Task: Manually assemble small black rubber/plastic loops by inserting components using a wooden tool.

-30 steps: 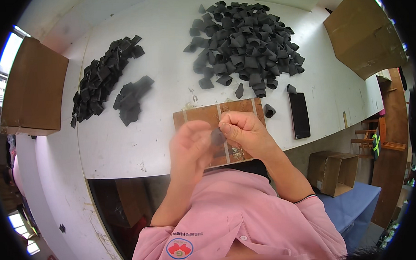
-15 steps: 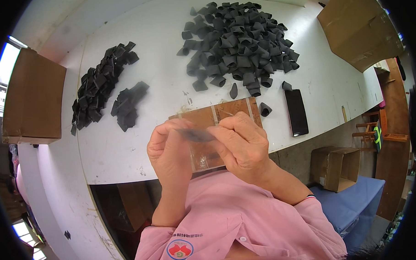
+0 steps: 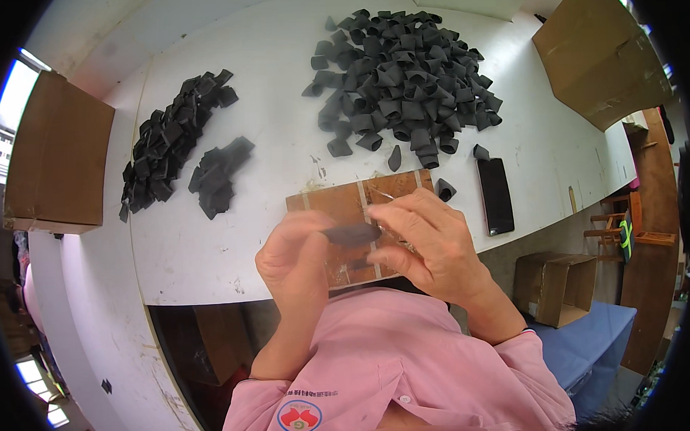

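Over a brown board [image 3: 329, 203] at the table's front edge, my left hand [image 3: 293, 251] pinches one end of a dark grey piece of soft sheet material [image 3: 352, 234]. Its form is blurred and looks narrow and rolled or folded. Beside the piece's free end, my right hand [image 3: 433, 243] has thumb and fingers spread apart, with nothing visible between them. Beyond the board lies a big heap of small dark grey tube-like pieces [image 3: 409, 84]. Flat dark pieces [image 3: 167, 138] form a long pile on the left, with a smaller pile of flat pieces [image 3: 218, 178] closer in.
A black phone [image 3: 496, 196] lies right of the board, near a loose tube piece [image 3: 445, 189]. Cardboard boxes stand at the left [image 3: 62, 153] and far right [image 3: 601, 54]. Below the table's right edge are an open carton [image 3: 556, 288] and a blue-covered surface [image 3: 585, 344].
My right thumb and fingers have opened and come off the dark piece. My left hand still grips it, now a little lower and further right. The whole view has shifted slightly.
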`<state>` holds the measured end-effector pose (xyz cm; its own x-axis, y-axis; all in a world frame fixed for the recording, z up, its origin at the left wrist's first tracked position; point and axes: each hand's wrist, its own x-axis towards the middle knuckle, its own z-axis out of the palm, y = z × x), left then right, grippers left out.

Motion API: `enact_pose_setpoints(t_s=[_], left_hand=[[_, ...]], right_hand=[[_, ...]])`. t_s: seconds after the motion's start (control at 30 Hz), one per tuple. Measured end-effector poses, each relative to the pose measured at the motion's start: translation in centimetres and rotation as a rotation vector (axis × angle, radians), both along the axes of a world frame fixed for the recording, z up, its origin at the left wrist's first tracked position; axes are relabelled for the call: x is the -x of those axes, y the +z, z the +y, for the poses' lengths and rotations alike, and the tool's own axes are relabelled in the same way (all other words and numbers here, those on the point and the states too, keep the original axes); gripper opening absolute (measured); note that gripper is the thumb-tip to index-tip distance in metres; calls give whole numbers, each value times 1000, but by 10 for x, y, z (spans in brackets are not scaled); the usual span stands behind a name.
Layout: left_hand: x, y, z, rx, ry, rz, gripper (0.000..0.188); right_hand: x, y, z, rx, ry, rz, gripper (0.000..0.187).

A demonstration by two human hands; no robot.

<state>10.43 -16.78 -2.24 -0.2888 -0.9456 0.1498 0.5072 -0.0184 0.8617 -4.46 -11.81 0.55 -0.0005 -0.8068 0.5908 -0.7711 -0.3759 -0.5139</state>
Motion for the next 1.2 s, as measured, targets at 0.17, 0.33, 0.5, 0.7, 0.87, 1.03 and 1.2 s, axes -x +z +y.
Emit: enact_pose_setpoints(t_s=[0.17, 0.33, 0.5, 0.7, 0.87, 1.03, 1.2], left_hand=[[1, 0, 3, 184, 59, -166, 11], [-5, -10, -3, 172, 96, -177, 11], [-6, -12, 0, 158, 85, -145, 11], [0, -5, -4, 236, 71, -206, 11], [-3, 5, -19, 651, 38, -478, 13], [-1, -6, -19, 567, 40, -373, 12], [4, -9, -17, 706, 172, -428, 13]], right_hand=[[-1, -4, -2, -16, 45, -93, 26], [-7, -12, -6, 16, 45, -118, 23], [-7, -14, -11, 84, 58, -58, 29], [-5, -24, -13, 142, 52, -129, 26], [-4, -6, -13, 3, 118, -153, 18], [-6, -14, -15, 31, 122, -87, 22], [-9, -18, -15, 87, 60, -4, 27]])
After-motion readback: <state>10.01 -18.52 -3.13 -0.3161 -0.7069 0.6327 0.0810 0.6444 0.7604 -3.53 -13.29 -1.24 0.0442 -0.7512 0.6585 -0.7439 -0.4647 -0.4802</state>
